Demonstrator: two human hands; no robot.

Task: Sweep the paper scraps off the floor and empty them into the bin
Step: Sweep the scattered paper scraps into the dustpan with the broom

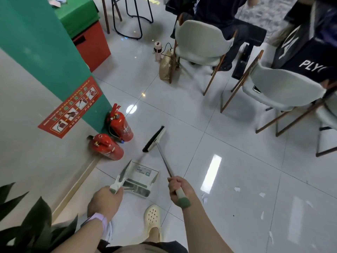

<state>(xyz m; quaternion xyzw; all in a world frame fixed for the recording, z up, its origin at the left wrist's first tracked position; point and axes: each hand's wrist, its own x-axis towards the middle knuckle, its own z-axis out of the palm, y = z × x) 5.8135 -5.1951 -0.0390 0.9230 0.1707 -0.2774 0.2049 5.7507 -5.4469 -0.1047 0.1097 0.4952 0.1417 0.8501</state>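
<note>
Gripping the broom (165, 162) handle, the right hand (179, 189) is nearer the paper scraps (262, 195), which lie off to its right. The left hand (105, 199) clasps the dustpan (141, 179) handle; the broom head points forward, away from them.

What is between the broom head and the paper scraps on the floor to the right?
Nothing visible. The broom head is out ahead near the fire extinguishers, and the paper scraps lie on bare tile to the right. The chairs stand farther back, off that path. The bin is not in view.
</note>
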